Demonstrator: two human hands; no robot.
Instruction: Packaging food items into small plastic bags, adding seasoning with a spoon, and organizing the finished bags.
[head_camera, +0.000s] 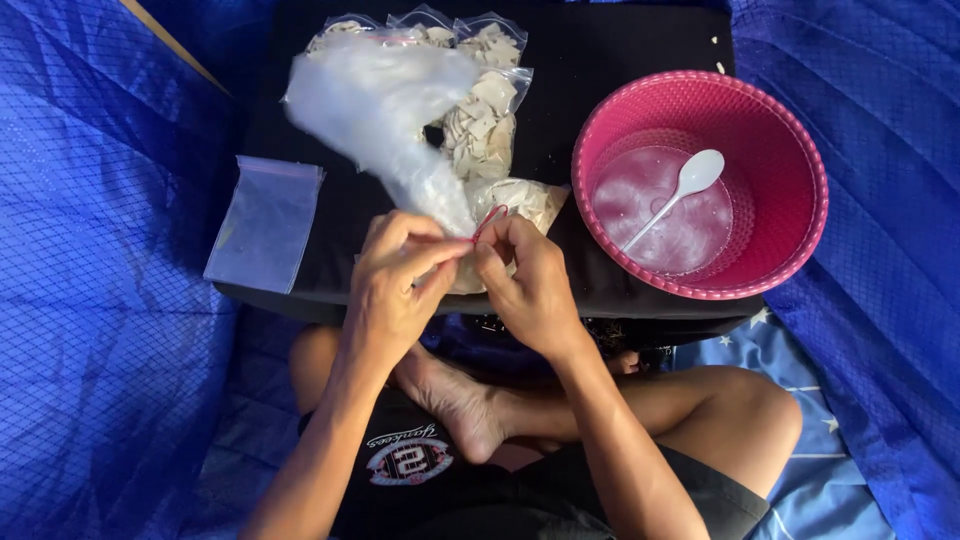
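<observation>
My left hand (398, 285) and my right hand (528, 285) meet at the near edge of a black board (610, 60). Together they pinch the twisted neck of a clear plastic bag (375, 105) whose loose top billows up and to the left, blurred. A red rubber band (489, 218) loops out between my fingertips at the neck. The filled lower part of the bag, with pale chips (528, 198) inside, lies just beyond my right hand.
Several small zip bags of pale chips (488, 110) lie at the back of the board. A stack of empty zip bags (264, 222) rests at the left edge. A pink basket (790, 130) holding a white spoon (685, 185) stands right. Blue cloth surrounds everything.
</observation>
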